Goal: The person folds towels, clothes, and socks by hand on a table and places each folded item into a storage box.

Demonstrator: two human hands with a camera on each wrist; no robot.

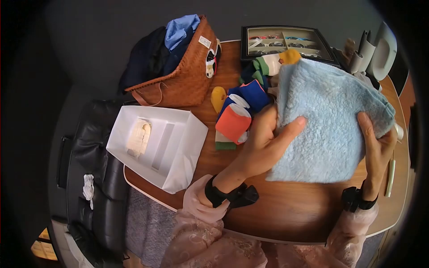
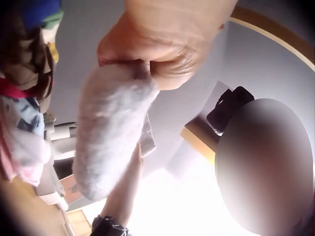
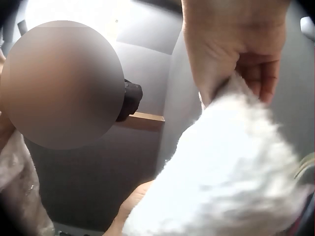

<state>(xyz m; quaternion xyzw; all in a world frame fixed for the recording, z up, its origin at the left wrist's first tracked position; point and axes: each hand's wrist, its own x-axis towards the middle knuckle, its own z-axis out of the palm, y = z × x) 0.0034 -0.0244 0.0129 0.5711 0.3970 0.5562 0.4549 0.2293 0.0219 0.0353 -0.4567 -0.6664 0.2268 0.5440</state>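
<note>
A light blue fluffy towel, folded into a thick piece, is held up over the right part of the wooden table. My left hand grips its left edge, thumb lying across the front and the other fingers behind the cloth. At the opposite edge my right hand pinches the towel, with its thumb on the near face. The left wrist view shows the rounded towel bundle hanging from the left hand. In the right wrist view the towel looks almost white under the right hand.
Rolled colourful socks lie left of the towel. A white box holding a cream folded item sits at the table's left edge. Behind are a woven basket of clothes and a black-framed compartment case. A white device stands back right.
</note>
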